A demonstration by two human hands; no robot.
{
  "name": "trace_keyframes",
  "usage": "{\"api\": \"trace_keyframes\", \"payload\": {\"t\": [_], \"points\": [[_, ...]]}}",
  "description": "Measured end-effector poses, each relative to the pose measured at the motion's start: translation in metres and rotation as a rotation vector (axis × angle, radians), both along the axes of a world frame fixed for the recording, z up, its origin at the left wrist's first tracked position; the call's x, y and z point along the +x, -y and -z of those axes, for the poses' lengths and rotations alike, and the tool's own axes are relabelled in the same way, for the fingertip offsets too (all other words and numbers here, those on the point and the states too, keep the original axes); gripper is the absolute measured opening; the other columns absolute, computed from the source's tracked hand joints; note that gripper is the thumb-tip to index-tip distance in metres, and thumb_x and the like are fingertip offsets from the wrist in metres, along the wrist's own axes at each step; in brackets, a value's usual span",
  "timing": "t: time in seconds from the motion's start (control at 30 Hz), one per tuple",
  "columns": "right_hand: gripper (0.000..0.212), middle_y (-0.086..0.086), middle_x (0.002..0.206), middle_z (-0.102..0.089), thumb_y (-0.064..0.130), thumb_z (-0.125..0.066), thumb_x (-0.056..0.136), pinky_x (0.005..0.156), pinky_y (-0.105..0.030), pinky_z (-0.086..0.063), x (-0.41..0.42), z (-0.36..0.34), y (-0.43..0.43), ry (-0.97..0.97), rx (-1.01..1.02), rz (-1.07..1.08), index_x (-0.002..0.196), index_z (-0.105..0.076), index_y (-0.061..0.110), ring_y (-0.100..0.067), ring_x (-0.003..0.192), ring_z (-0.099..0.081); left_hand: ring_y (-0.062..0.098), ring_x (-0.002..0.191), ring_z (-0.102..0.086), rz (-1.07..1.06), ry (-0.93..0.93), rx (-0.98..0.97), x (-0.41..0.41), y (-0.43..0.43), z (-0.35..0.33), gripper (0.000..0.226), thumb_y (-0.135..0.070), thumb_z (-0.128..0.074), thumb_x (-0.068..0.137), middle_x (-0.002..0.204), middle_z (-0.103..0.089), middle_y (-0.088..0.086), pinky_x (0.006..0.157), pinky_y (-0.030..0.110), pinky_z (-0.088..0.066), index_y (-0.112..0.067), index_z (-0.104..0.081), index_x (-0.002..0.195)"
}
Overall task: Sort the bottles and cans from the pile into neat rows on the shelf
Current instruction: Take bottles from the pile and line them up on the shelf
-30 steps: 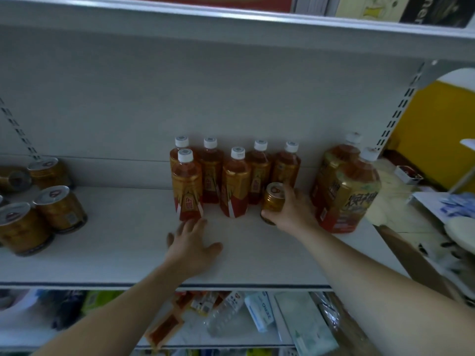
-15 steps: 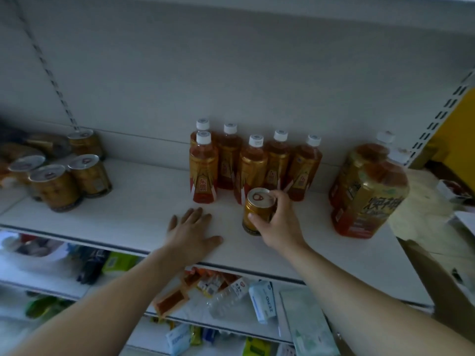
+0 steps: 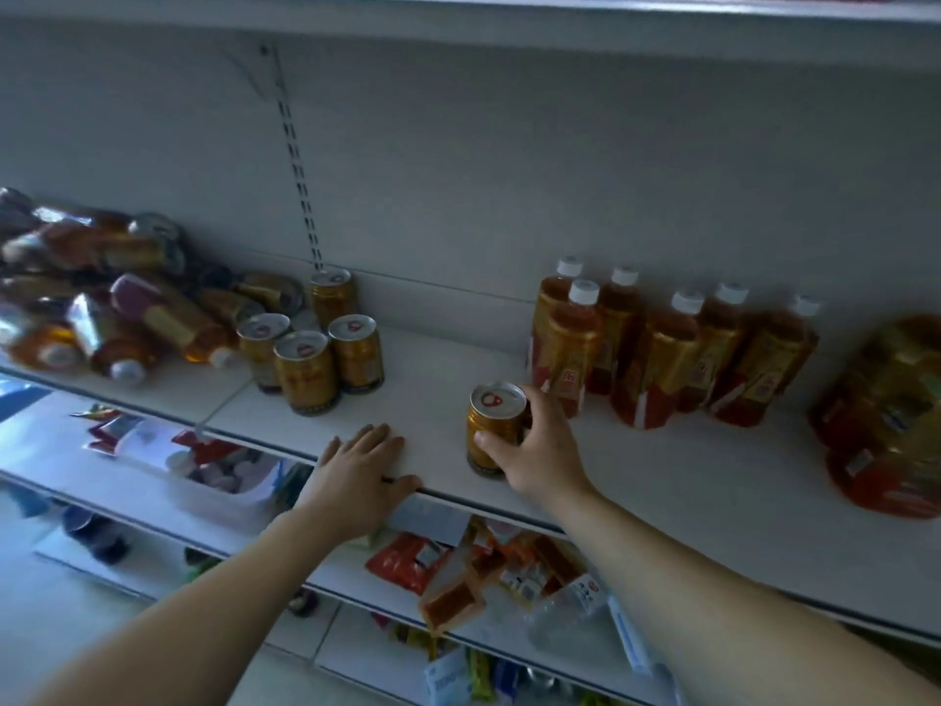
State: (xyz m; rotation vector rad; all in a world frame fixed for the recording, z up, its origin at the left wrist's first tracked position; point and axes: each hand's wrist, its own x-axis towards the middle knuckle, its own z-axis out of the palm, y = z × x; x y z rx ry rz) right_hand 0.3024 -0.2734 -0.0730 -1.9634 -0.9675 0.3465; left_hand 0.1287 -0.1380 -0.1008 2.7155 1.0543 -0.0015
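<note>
My right hand (image 3: 540, 445) grips an upright gold can (image 3: 491, 425) standing on the white shelf (image 3: 662, 481), just left of a row of small tea bottles with white caps (image 3: 657, 359). My left hand (image 3: 359, 466) rests flat on the shelf's front edge, fingers straight. To the left stand several upright gold cans (image 3: 308, 369). Further left lies a jumbled pile of bottles and cans (image 3: 102, 303). Two large tea bottles (image 3: 886, 420) stand at the far right.
The shelf's back wall has a slotted upright rail (image 3: 300, 180). Another shelf board runs overhead (image 3: 509, 22). Lower shelves (image 3: 483, 573) hold packets, boxes and a plastic tub. Bare shelf surface lies between the cans and the bottle row.
My right hand has carried the can leftward and forward, from beside the bottle row toward the shelf's front. The view has swung left, revealing the pile. My left hand stayed flat on the shelf.
</note>
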Motion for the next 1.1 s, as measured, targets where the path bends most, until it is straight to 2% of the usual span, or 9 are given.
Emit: {"api": "trace_keyframes", "payload": {"t": [0.1, 0.33, 0.4, 0.5, 0.7, 0.8, 0.87, 0.97, 1.1], "points": [[0.065, 0.004, 0.122, -0.042, 0.035, -0.076, 0.078, 0.090, -0.019, -0.033, -0.029, 0.000, -0.036, 0.002, 0.008, 0.013, 0.133, -0.044, 0.020, -0.009, 0.111, -0.046, 0.012, 0.146, -0.006, 0.024, 0.009, 0.006, -0.036, -0.033, 0.000, 0.069, -0.066, -0.032, 0.090, 0.159, -0.013, -0.007, 0.119, 0.037, -0.004, -0.032, -0.024, 0.149], [0.067, 0.001, 0.127, -0.039, 0.031, -0.078, 0.077, 0.090, -0.020, -0.034, -0.081, -0.001, -0.101, -0.050, 0.034, 0.067, 0.132, -0.044, 0.018, -0.005, 0.105, -0.042, 0.013, 0.145, -0.014, 0.050, 0.056, 0.015, -0.099, -0.101, 0.000, 0.094, -0.076, -0.006, 0.067, 0.157, -0.021, -0.006, 0.118, 0.039, -0.007, -0.030, -0.031, 0.146], [0.067, 0.001, 0.127, -0.040, 0.031, -0.079, 0.077, 0.091, -0.021, -0.035, -0.088, -0.001, -0.115, -0.073, 0.038, 0.078, 0.132, -0.044, 0.018, -0.008, 0.107, -0.045, 0.014, 0.145, -0.013, 0.049, 0.054, 0.031, -0.110, -0.118, 0.002, 0.082, -0.075, -0.020, 0.078, 0.157, -0.021, -0.005, 0.118, 0.039, -0.007, -0.031, -0.030, 0.146], [0.068, 0.001, 0.128, -0.041, 0.030, -0.080, 0.076, 0.091, -0.020, -0.036, -0.096, -0.002, -0.132, -0.091, 0.041, 0.087, 0.132, -0.043, 0.019, -0.009, 0.108, -0.046, 0.017, 0.145, -0.015, 0.003, 0.085, 0.043, -0.118, -0.136, 0.003, 0.062, -0.057, -0.041, 0.092, 0.157, -0.022, -0.003, 0.117, 0.037, -0.010, -0.028, -0.031, 0.146], [0.070, 0.003, 0.124, -0.039, 0.032, -0.081, 0.075, 0.090, -0.020, -0.036, -0.090, 0.001, -0.157, -0.071, 0.042, 0.050, 0.132, -0.043, 0.018, -0.008, 0.108, -0.044, 0.024, 0.140, -0.027, -0.152, 0.199, -0.049, -0.111, -0.155, 0.002, 0.071, -0.058, -0.048, 0.088, 0.153, -0.030, 0.003, 0.115, 0.039, -0.022, -0.021, -0.030, 0.146], [0.069, 0.005, 0.121, -0.038, 0.033, -0.082, 0.073, 0.090, -0.022, -0.038, -0.084, 0.004, -0.163, -0.074, 0.044, 0.011, 0.128, -0.042, 0.022, -0.008, 0.108, -0.044, 0.027, 0.141, -0.022, -0.302, 0.409, -0.176, -0.097, -0.158, -0.010, 0.089, -0.056, -0.060, 0.082, 0.157, -0.015, 0.004, 0.113, 0.043, -0.027, -0.024, -0.012, 0.150], [0.069, 0.004, 0.122, -0.040, 0.032, -0.084, 0.070, 0.091, -0.025, -0.042, -0.080, 0.005, -0.167, -0.075, 0.048, -0.009, 0.125, -0.043, 0.024, -0.010, 0.109, -0.047, 0.028, 0.142, -0.017, -0.270, 0.512, -0.183, -0.083, -0.168, -0.020, 0.098, -0.053, -0.068, 0.077, 0.157, -0.005, 0.000, 0.113, 0.045, -0.027, -0.030, -0.008, 0.150], [0.069, -0.001, 0.124, -0.043, 0.029, -0.085, 0.067, 0.089, -0.026, -0.044, -0.073, 0.008, -0.173, -0.049, 0.044, -0.043, 0.123, -0.044, 0.023, -0.013, 0.110, -0.050, 0.031, 0.144, -0.010, -0.189, 0.461, -0.195, -0.064, -0.181, -0.034, 0.098, -0.055, -0.073, 0.070, 0.158, 0.005, -0.005, 0.112, 0.049, -0.026, -0.040, -0.014, 0.147], [0.076, -0.001, 0.128, -0.045, 0.030, -0.083, 0.070, 0.091, -0.025, -0.042, -0.067, 0.009, -0.178, -0.036, 0.011, -0.041, 0.133, -0.044, 0.018, -0.014, 0.113, -0.050, 0.032, 0.140, -0.020, -0.133, 0.407, -0.182, -0.056, -0.186, -0.035, 0.089, -0.055, -0.075, 0.068, 0.156, 0.004, -0.002, 0.109, 0.041, -0.030, -0.034, -0.031, 0.143]]}}
